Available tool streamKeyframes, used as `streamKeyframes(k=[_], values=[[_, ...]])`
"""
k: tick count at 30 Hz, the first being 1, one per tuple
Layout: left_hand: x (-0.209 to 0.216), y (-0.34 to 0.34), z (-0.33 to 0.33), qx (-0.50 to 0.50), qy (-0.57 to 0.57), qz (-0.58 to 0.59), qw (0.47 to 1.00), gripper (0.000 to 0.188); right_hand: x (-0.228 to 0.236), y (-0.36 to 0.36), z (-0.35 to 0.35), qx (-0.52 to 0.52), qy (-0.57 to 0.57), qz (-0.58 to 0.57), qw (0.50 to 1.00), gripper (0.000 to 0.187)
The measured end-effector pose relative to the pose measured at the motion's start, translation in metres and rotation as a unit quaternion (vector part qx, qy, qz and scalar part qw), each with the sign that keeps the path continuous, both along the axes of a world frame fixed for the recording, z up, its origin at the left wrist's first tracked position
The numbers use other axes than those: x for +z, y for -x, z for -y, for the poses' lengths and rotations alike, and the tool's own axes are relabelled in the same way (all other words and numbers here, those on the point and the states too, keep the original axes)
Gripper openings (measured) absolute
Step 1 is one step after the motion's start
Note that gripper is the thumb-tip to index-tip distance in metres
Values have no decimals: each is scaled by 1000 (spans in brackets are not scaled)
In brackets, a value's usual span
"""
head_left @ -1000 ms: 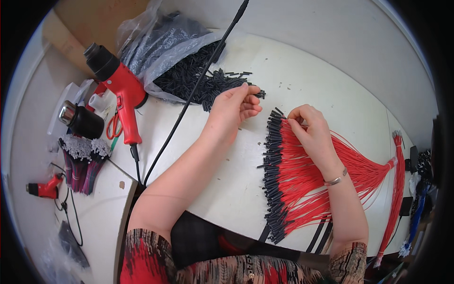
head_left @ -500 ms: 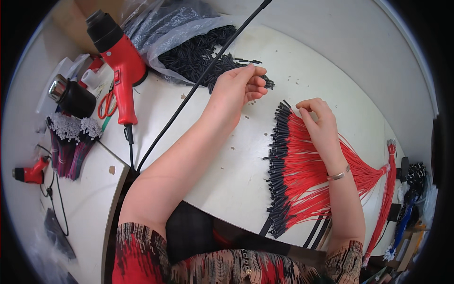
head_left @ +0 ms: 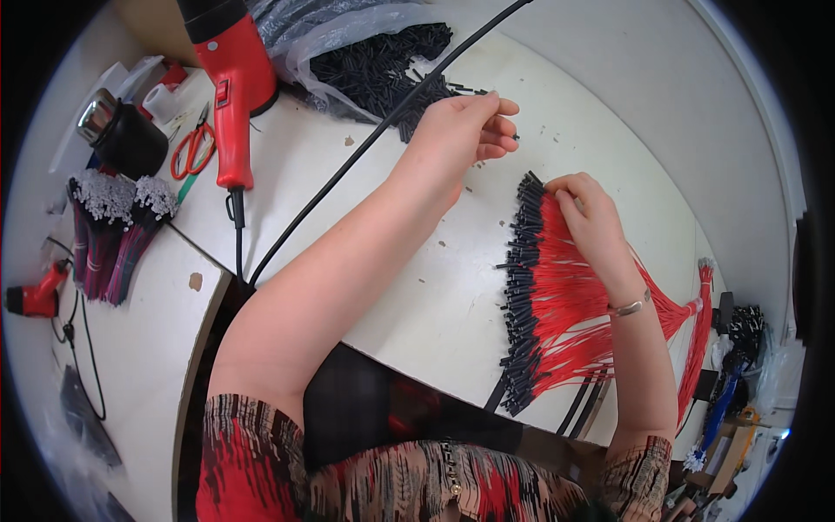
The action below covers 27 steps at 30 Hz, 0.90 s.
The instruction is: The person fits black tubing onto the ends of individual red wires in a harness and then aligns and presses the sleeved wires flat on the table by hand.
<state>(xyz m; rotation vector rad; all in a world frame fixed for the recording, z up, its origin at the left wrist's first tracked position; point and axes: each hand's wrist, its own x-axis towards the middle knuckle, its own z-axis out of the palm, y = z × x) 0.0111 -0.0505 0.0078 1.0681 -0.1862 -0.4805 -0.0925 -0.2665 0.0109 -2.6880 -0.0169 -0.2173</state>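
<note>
My left hand (head_left: 465, 130) is curled at the edge of the black tube pile (head_left: 383, 70), thumb against the forefinger. Its fingertips hide most of what they may hold; a small dark bit shows beside them. My right hand (head_left: 593, 209) pinches at the far end of a spread of red wires (head_left: 570, 287), thumb and forefinger together close to the black sleeves (head_left: 520, 278). Those short sleeves cap the wires in a ragged column along their left side. On the right, the wires gather into a tied bunch (head_left: 691, 306).
A red heat gun (head_left: 233, 113) stands at the left, with a black cable (head_left: 348, 161) slanting across the table. Near it are orange-handled scissors (head_left: 193, 152), bundles of white-tipped dark wires (head_left: 109, 209) and a second red heat gun (head_left: 39, 291). A clear plastic bag (head_left: 322, 43) spills the tubes.
The whole view has shifted a little. My right fingertips have come nearer to the black sleeves at the far end of the wires. My left hand stays curled by the tube pile.
</note>
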Motion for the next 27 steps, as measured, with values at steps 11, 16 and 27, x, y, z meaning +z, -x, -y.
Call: streamKeyframes(k=[11,16,27], values=[[-6,-3,0,-14,15,43,999,29,3,12,10,-13,-20,40,999,26],[9,32,-25,-43,-36,68,996,31,10,49,1,-28,-39,51,998,26],[40,143,-135,-82,-70,78,991,34,6,162,-32,-144,-149,102,973,24]])
